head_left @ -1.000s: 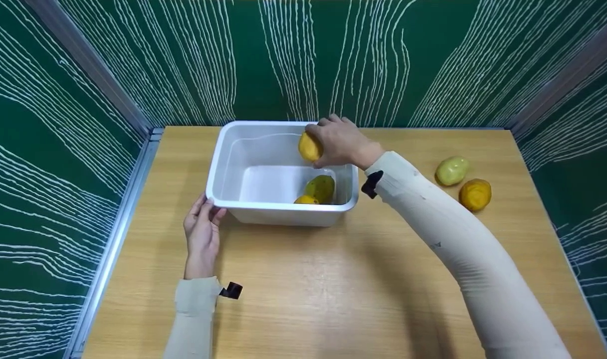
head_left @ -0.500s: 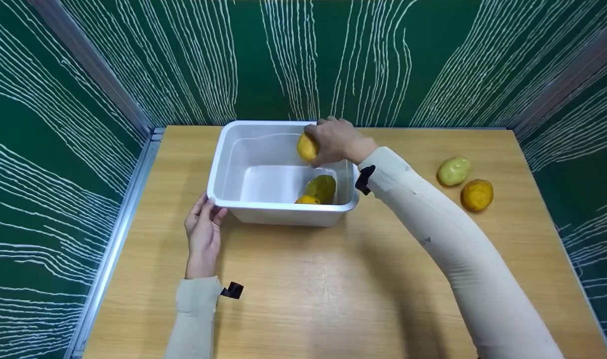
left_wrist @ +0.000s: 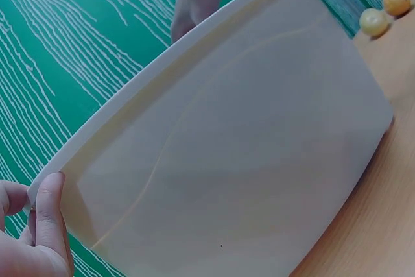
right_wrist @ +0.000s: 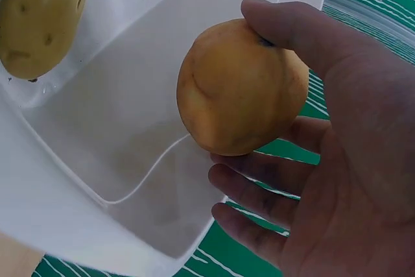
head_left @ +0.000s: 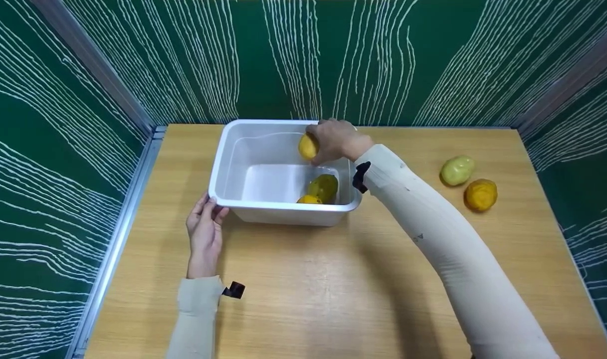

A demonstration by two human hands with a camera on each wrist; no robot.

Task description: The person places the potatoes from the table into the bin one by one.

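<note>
Over the right back part of the white plastic bin (head_left: 263, 205), my right hand (head_left: 337, 140) holds a round yellow-orange fruit (head_left: 307, 146). In the right wrist view, the thumb lies over the top of this fruit (right_wrist: 240, 89) and fingers support it below. My left hand (head_left: 204, 234) pinches the bin's front left corner; thumb and fingers sit at the rim in the left wrist view. A green-yellow, dark-spotted oval fruit (head_left: 323, 187) and a yellow one (head_left: 309, 199) lie in the bin's front right corner, the yellow one partly hidden by the rim.
Right of the bin, a pale green oval fruit (head_left: 457, 170) and an orange-yellow round fruit (head_left: 481, 195) rest on the wooden table (head_left: 293, 284). Green walls (head_left: 193, 60) with white wavy lines enclose the table at the back and sides.
My right forearm has shifted slightly left, while the right hand keeps holding the round fruit over the bin. The left hand stays at the corner.
</note>
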